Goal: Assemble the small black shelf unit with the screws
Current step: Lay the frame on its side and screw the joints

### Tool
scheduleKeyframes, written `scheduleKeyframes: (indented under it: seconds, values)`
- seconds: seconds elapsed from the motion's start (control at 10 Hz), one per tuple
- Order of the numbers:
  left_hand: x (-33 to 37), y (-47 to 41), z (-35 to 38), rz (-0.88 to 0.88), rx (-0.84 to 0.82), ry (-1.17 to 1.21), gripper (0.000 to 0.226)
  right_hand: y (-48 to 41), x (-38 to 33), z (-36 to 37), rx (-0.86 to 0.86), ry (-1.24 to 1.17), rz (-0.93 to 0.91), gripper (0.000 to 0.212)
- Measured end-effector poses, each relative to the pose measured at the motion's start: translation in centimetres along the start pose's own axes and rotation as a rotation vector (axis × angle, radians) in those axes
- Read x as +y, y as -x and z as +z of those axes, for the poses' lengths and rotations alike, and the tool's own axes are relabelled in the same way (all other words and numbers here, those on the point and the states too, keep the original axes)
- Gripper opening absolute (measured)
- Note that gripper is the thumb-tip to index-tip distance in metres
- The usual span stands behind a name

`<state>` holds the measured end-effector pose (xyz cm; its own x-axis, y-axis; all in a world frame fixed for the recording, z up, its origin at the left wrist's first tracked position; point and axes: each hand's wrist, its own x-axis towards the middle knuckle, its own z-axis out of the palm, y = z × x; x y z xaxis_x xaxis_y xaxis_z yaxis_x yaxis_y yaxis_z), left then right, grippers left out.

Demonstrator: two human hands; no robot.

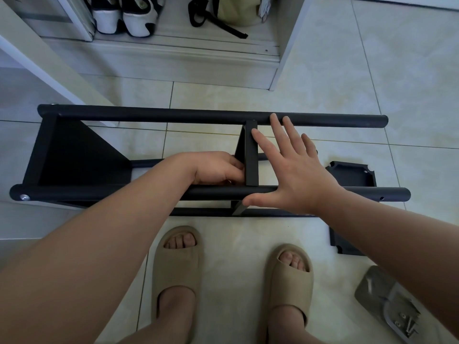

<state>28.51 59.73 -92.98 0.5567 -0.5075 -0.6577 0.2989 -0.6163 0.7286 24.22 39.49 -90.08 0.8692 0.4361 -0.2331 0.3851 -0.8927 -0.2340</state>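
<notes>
Black frame: the shelf unit (pixel 74 155) is lying on its side across the middle of the frame, resting on pale floor tiles (pixel 409 70).
Far tube: one round black tube (pixel 173 115) is running left to right along the upper side of the unit.
Near tube: a second tube (pixel 360 194) is running parallel below it, with a silver screw head (pixel 24 197) showing at its left end.
End panel: a solid black panel (pixel 82 152) is closing the left end between the tubes.
Middle panel: a narrow black divider (pixel 251 155) is standing between the two tubes at centre frame.
Left hand: the left hand (pixel 218 168) is curling closed beside the divider's left face, fingers touching it; whether it is pinching anything small cannot be told.
Right hand: the right hand (pixel 295 170) is spreading flat and open, fingertips reaching the far tube and the divider, thumb lying by the near tube.
Loose panels: another black panel (pixel 352 173) is lying right of centre behind the near tube, and part of one more (pixel 340 242) is showing lower right.
Screws: a clear bag (pixel 387 304) holding silver screws (pixel 407 326) is lying at the lower right corner.
Feet: beige slides (pixel 177 264) are standing at the bottom centre.
</notes>
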Motion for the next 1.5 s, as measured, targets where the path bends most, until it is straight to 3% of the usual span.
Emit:
scheduleKeyframes:
  seconds: [0.4, 0.5, 0.6, 0.7, 0.8, 0.9, 1.0, 1.1, 1.4, 1.5]
  values:
    - [0.02, 0.03, 0.20, 0.005, -0.055, 0.252, 0.031, -0.03, 0.09, 0.05, 0.009, 0.011, -0.003, 0.127]
    - [0.12, 0.10, 0.15, -0.019, -0.015, 0.119, 0.034, 0.01, 0.10, 0.07, 0.009, 0.005, -0.004, 0.127]
    - [0.27, 0.43, 0.04, -0.025, -0.001, 0.074, 0.020, 0.01, 0.09, 0.08, 0.009, 0.007, -0.002, 0.127]
    - [0.09, 0.24, 0.00, -0.015, -0.005, 0.130, 0.021, 0.00, 0.08, 0.08, 0.010, 0.006, -0.002, 0.127]
    - [0.10, 0.20, 0.09, -0.003, -0.034, 0.250, 0.036, -0.01, 0.07, 0.08, 0.007, 0.010, 0.000, 0.127]
    - [0.07, 0.11, 0.16, -0.015, -0.032, 0.297, 0.035, 0.00, 0.07, 0.06, 0.008, 0.011, 0.000, 0.128]
    - [0.07, 0.08, 0.16, -0.024, -0.021, 0.193, 0.022, 0.00, 0.08, 0.07, 0.011, 0.006, -0.002, 0.128]
    - [0.14, 0.22, 0.00, -0.018, 0.007, 0.082, 0.023, -0.01, 0.08, 0.09, 0.014, 0.008, -0.001, 0.128]
    - [-0.11, -0.09, -0.04, -0.006, -0.072, 0.334, 0.016, 0.01, 0.10, 0.13, 0.021, -0.001, -0.004, 0.128]
    - [-0.24, -0.21, 0.04, -0.019, -0.053, 0.252, 0.018, 0.03, 0.10, 0.09, 0.018, -0.003, -0.002, 0.127]
